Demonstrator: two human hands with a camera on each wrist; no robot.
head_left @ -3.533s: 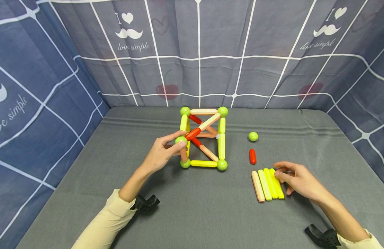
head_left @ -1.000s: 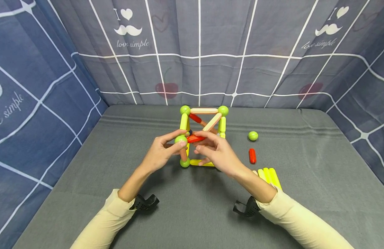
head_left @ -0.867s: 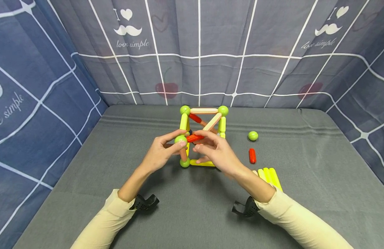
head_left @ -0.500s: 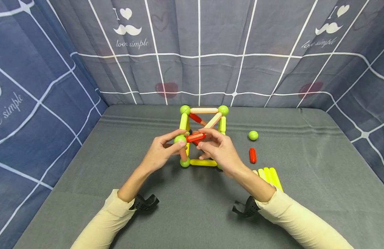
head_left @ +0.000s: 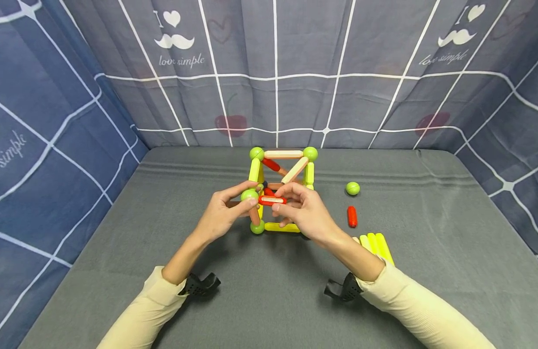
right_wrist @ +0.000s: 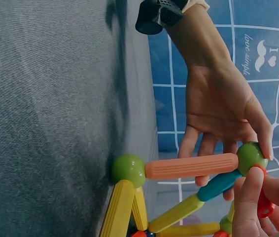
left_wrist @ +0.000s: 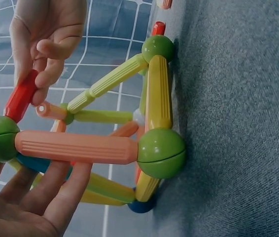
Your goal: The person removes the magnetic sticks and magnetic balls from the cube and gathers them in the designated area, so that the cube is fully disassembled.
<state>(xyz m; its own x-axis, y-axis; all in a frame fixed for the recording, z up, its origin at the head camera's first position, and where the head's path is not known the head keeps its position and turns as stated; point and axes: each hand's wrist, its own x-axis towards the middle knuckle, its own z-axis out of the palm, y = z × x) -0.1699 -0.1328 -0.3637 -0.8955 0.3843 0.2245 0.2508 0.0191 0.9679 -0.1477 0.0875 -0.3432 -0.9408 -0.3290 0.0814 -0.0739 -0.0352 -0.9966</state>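
My left hand [head_left: 220,211] is clamped on a green ball [head_left: 250,196] at the near-left top of the frame [head_left: 275,185], which stands close to the middle of the table's [head_left: 260,305] far edge. My right hand [head_left: 305,211] pinches a short red rod [head_left: 272,200] between thumb and forefinger. In the left wrist view the rod's end appears to meet the ball, though I cannot tell how firmly they are joined.

A cream rod [head_left: 295,169] slants down from the frame's far-right top ball [head_left: 310,154], its near end bare and apart from the red rod. I judge the step as adjusting the red rod at the ball. To do it well, I should brace the ball without twisting it, since the orange rod [head_left: 253,216] below could slip off. I should aim the red rod at the ball's centre, press lightly, and leave its other end uncovered so that it can line up with the cream one. My right forearm should pass well above the yellow rods [head_left: 380,247], which lie on the table's right half.
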